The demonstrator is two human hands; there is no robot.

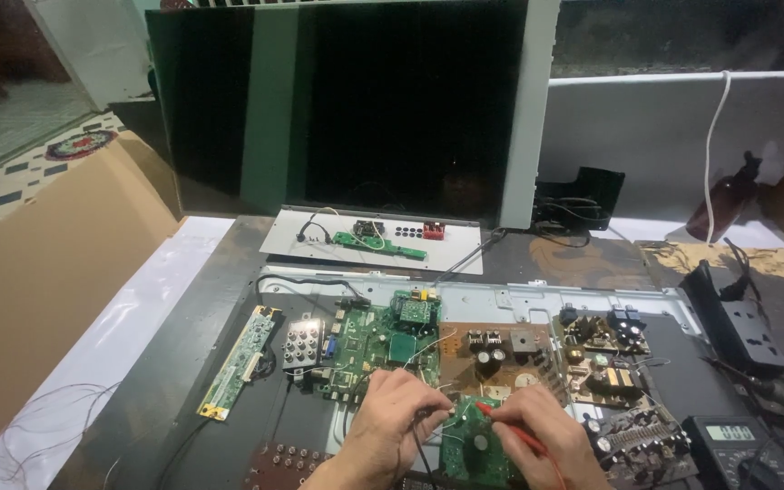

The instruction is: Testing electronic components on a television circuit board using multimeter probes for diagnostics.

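My left hand (392,422) pinches a black meter probe (430,419) against a small green circuit board (472,446) at the bottom centre. A red probe (508,426) in my right hand (537,434) has its tip on the same board. Both hands rest over the metal chassis (519,299), just in front of the large green main board (378,345) and the brown power board (492,349).
A dark screen panel (365,100) stands upright at the back. A narrow green strip board (240,361) lies at the left. At the right are a multimeter (728,440), a black power strip (741,322) and more boards (605,354). A white plate with small parts (374,238) lies behind.
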